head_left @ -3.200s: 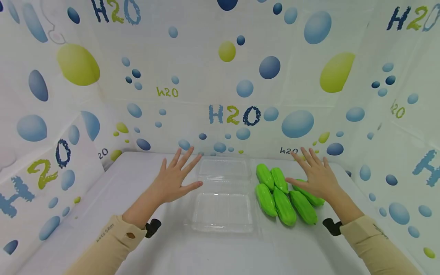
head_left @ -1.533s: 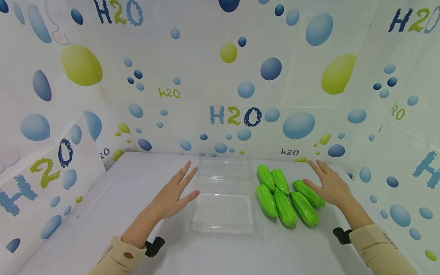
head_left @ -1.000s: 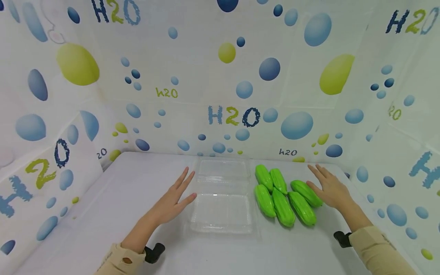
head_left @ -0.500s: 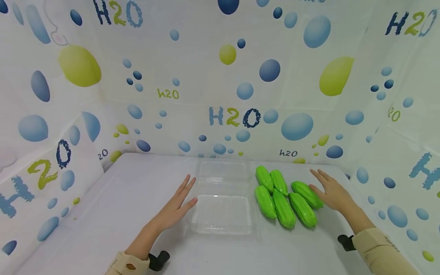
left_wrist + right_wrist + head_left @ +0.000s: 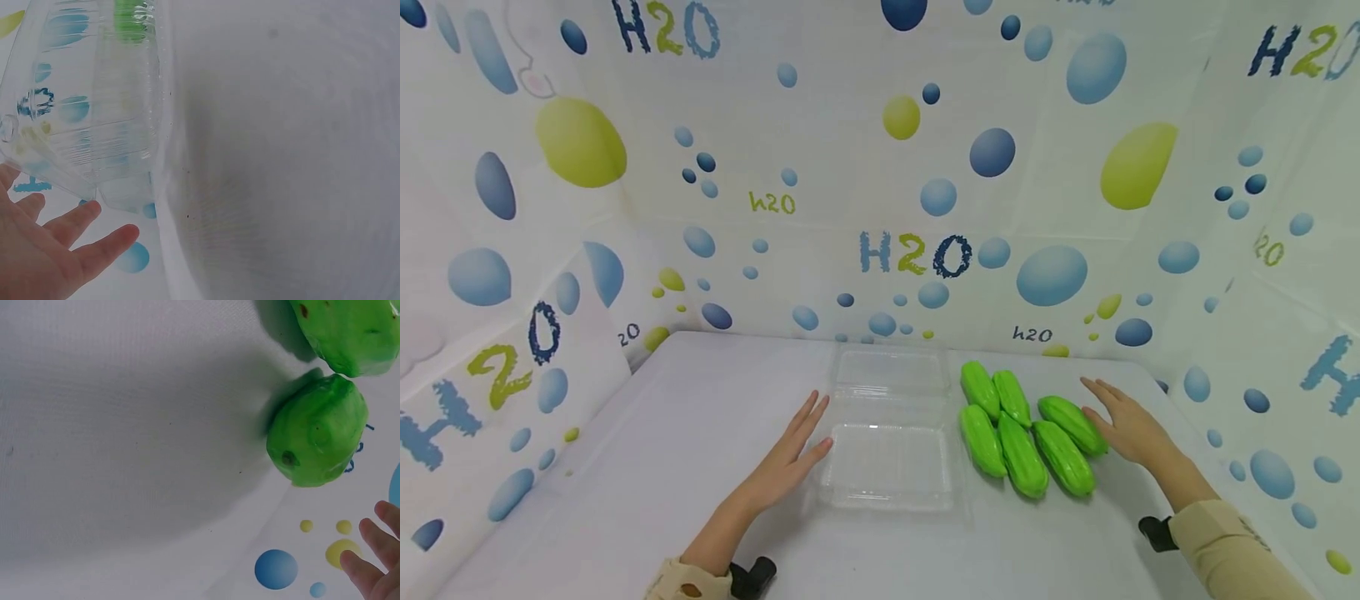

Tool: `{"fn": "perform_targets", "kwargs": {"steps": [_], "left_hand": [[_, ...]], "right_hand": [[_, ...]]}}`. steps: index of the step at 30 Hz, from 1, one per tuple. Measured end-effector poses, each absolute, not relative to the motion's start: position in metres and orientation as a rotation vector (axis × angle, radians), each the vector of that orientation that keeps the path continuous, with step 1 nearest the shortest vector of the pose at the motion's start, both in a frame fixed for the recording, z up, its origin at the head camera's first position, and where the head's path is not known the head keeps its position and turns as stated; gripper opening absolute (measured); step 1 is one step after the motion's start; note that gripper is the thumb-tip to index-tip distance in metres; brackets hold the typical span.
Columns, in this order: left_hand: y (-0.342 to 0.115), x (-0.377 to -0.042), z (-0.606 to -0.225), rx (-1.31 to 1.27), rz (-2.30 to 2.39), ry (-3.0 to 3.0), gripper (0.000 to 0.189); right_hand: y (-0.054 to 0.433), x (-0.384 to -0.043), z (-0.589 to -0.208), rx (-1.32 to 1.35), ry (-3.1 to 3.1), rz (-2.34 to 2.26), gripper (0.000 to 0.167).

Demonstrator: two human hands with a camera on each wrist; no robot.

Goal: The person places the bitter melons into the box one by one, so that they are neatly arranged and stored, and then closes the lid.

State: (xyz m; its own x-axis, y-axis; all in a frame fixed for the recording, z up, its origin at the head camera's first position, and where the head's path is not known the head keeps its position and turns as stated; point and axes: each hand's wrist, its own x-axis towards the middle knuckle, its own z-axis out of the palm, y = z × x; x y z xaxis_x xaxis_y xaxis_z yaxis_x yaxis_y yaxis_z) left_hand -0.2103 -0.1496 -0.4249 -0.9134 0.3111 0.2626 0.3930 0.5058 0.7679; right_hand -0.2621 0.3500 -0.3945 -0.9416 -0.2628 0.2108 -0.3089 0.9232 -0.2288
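Note:
In the head view an open clear plastic clamshell box [image 5: 886, 467] lies on the white table, its lid folded back toward the wall. My left hand [image 5: 784, 462] hovers at its left side, fingers straight and thumb spread, holding nothing. The left wrist view shows the box [image 5: 94, 125] just beyond those fingertips [image 5: 125, 236]. Several glossy, bright green, oblong vegetable-like pieces [image 5: 1022, 458] lie right of the box. My right hand [image 5: 1131, 427], fingers extended, is beside the rightmost green piece [image 5: 1072, 423]; whether it touches is unclear. Two green pieces [image 5: 317, 432] show in the right wrist view.
A white cloth covers the table [image 5: 625, 467]. Behind it and along both sides stand white sheets [image 5: 820, 125] printed with blue and yellow-green drops and "H2O". Black wrist cameras [image 5: 1157, 533] sit at the beige sleeves [image 5: 1225, 542].
Both hands have come down and back toward me from their raised, spread pose, with the right also moving rightward. The box and green pieces stay where they were.

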Motion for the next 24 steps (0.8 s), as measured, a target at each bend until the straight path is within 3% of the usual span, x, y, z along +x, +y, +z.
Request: {"fn": "perform_targets", "kwargs": {"steps": [24], "left_hand": [[-0.147,-0.206,-0.438,-0.613,-1.685,-2.553,0.057]], "right_hand": [[0.353,-0.265,-0.416,0.441,-2.949,0.497,0.057]]}}
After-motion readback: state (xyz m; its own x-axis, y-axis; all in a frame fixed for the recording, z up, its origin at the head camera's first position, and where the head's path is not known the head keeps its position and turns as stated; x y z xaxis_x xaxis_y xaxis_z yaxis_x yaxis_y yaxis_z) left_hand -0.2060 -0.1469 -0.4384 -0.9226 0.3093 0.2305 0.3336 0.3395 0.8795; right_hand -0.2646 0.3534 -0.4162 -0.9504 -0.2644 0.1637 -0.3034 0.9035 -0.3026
